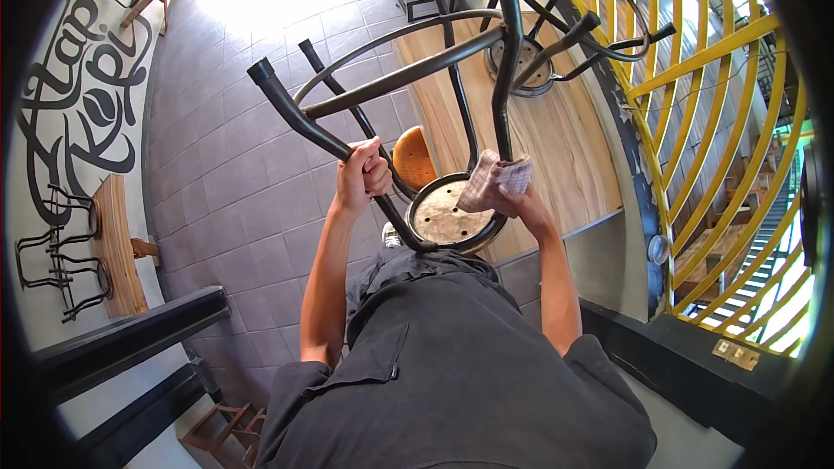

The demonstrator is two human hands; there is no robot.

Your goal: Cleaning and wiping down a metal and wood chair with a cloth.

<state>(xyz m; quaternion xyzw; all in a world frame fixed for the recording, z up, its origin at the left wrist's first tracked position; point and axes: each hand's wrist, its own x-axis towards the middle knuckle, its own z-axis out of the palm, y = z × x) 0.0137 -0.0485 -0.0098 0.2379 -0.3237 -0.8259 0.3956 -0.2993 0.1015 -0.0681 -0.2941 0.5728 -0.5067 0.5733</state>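
Note:
Upside down in front of me is a black metal stool (404, 71), its legs pointing up and away, joined by a worn ring. The underside of its round seat (454, 212), a pale board with several holes, lies close to my waist. My left hand (363, 174) is closed around the near left leg. At the near right leg, my right hand (515, 198) grips a checked cloth (493, 181) wrapped against the metal. Part of that leg and of the seat is hidden behind the cloth.
A wood-topped table (567, 156) extends ahead right, bearing another upturned stool (521, 62). Beyond it stands a yellow metal grille (704, 88). An orange-brown round seat (414, 157) shows below my stool. More upturned stools (68, 247) rest on a wooden counter (117, 247) by the left wall.

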